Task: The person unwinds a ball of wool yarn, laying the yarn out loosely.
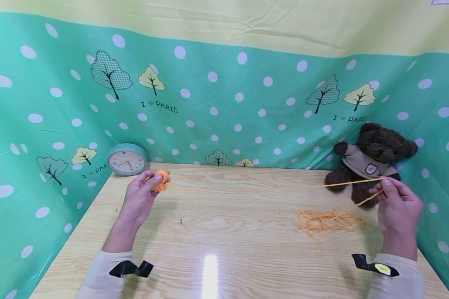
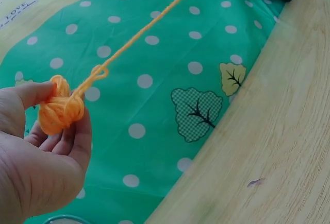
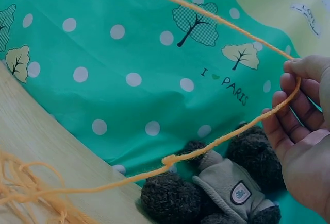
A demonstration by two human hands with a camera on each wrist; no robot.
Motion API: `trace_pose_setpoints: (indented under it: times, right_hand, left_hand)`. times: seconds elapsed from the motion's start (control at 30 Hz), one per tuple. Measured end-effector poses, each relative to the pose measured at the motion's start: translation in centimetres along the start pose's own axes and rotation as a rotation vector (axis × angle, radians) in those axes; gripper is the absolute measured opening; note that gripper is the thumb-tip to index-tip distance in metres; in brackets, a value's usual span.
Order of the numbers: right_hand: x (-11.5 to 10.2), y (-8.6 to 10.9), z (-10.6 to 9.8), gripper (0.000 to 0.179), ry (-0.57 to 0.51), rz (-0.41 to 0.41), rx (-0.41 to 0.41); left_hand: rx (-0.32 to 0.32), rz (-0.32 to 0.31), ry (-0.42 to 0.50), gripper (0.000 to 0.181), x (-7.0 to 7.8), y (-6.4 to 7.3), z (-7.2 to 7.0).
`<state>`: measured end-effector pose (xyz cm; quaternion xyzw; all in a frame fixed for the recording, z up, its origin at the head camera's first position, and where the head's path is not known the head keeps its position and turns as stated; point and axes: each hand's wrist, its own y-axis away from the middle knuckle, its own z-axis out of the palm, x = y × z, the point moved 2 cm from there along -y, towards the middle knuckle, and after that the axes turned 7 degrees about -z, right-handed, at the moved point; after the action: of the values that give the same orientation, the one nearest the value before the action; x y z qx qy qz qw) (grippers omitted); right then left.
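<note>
My left hand [image 1: 142, 193] grips a small wound bundle of orange yarn [image 2: 61, 112] between thumb and fingers, raised over the table's left side. From that bundle a yarn strand [image 2: 149, 24] stretches across to my right hand [image 1: 400, 203]. Thumb and forefinger of the right hand pinch the strand in the right wrist view, and it bends there and runs back down. Its lower length [image 3: 221, 140], with a small knot or kink in it, leads to a loose heap of yarn [image 1: 329, 222] lying on the table's right side.
A dark brown teddy bear [image 1: 381, 149] in a light shirt sits behind the right hand. A round teal clock [image 1: 127, 160] stands at the back left, close behind the left hand. Green dotted cloth [image 1: 224, 95] walls in the wooden table [image 1: 239, 232].
</note>
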<state>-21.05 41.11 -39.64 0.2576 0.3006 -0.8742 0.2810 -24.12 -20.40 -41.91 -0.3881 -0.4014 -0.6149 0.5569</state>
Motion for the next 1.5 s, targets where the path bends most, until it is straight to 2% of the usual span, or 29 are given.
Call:
trace_pose_setpoints:
  times: [0.17, 0.43, 0.57, 0.87, 1.0, 1.3, 1.5]
  right_hand:
    - [0.1, 0.0, -0.1, 0.012, 0.03, 0.016, 0.006]
    - [0.3, 0.0, -0.1, 0.017, 0.129, 0.04, 0.009]
    - [0.3, -0.1, -0.1, 0.024, 0.148, 0.069, 0.031]
    - [-0.2, 0.0, -0.6, 0.011, 0.063, 0.033, 0.048]
    - [-0.6, -0.4, -1.5, 0.011, 0.072, 0.068, 0.064]
    - [-1.2, -1.4, -5.2, 0.008, 0.241, 0.212, 0.052]
    - [-1.1, -1.6, -6.8, 0.009, 0.309, 0.254, 0.062]
  left_hand:
    - [-0.045, -0.019, -0.022, 0.003, 0.0, 0.0, 0.0]
    - [-0.046, -0.036, -0.084, 0.013, -0.2, 0.0, 0.1]
    - [-0.053, -0.031, -0.069, 0.014, -0.3, 0.0, 0.3]
    - [-0.029, -0.058, -0.058, 0.011, -0.2, 0.0, 0.5]
    - [-0.019, -0.069, -0.055, 0.011, -0.3, -0.1, 0.5]
    - [-0.008, -0.04, -0.013, 0.006, 0.2, 0.1, -0.2]
    - [-0.002, -0.023, 0.031, 0.008, 0.4, 0.1, -0.6]
